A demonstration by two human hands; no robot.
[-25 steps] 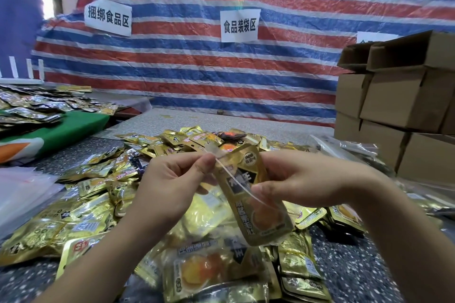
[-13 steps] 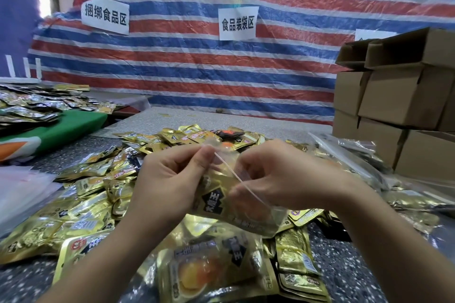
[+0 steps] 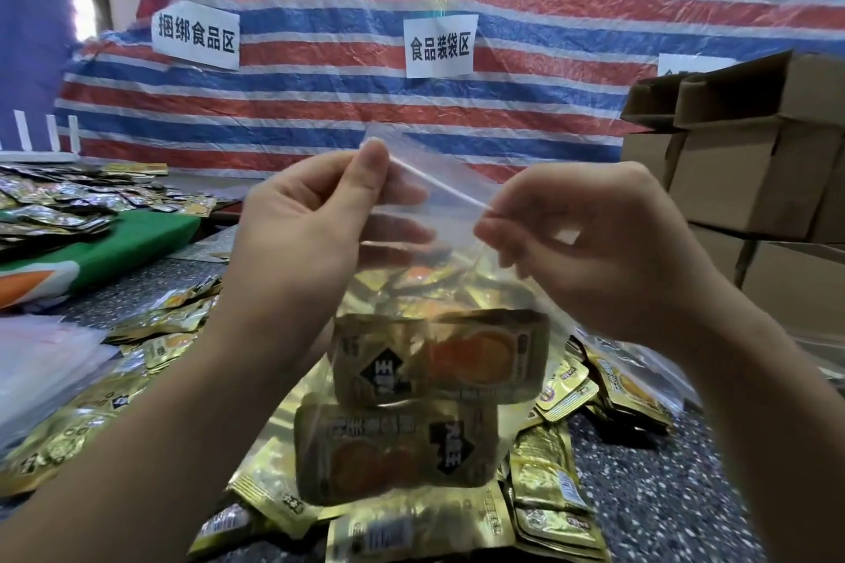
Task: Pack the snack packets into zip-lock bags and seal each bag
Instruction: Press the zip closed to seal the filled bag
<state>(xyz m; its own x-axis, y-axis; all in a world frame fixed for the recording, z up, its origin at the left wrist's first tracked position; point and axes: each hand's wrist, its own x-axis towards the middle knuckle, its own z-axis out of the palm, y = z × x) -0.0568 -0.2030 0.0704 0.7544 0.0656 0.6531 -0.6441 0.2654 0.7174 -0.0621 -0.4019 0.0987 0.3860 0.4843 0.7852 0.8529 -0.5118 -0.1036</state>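
Two gold snack packets [image 3: 439, 357] sat low inside the clear zip-lock bag [image 3: 434, 215] I held up. My left hand [image 3: 306, 224] and right hand [image 3: 576, 238] each pinched its top strip in the fingers. Below, loose packets [image 3: 558, 485] covered the speckled desk [image 3: 676, 494]; cardboard boxes [image 3: 754, 169] stood right.

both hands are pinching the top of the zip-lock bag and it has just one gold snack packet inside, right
Not quite. The head view shows two gold snack packets inside the zip-lock bag, one above the other. The left hand and right hand do pinch its top.
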